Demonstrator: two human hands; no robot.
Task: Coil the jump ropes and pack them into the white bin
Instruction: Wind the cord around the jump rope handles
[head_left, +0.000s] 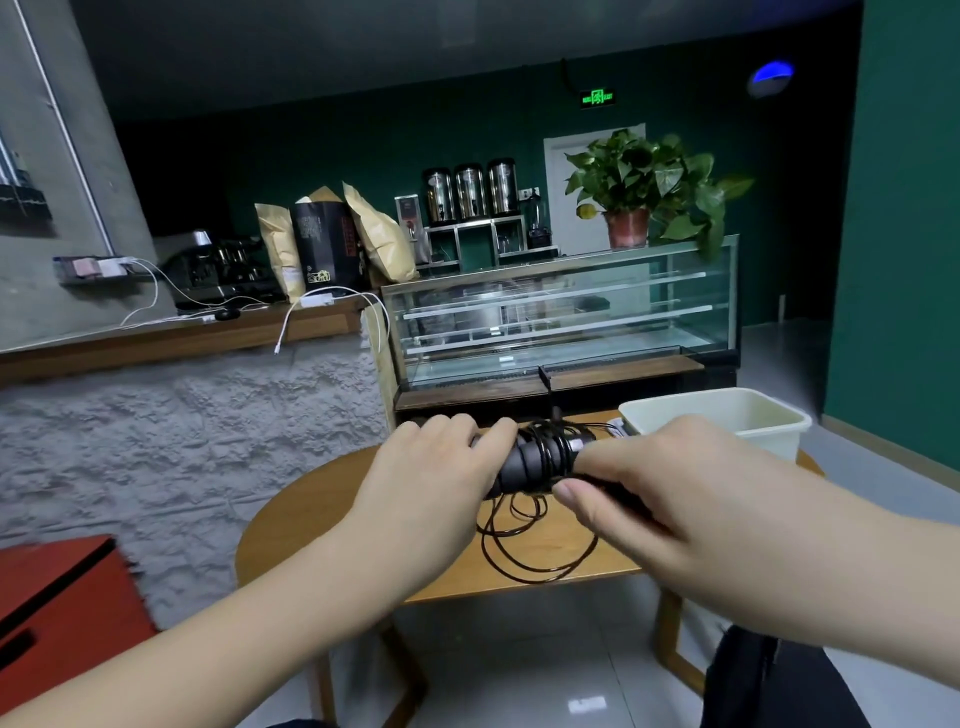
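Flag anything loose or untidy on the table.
Loose cord loops hang from the black handles onto the wooden table, unwound, while both hands grip the bundle. The white bin stands upright.

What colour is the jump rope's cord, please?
Black, best seen in the head view: the cord loops on the wooden table.

Dim room, wide-angle bending at edges, floor glare, slight softness.
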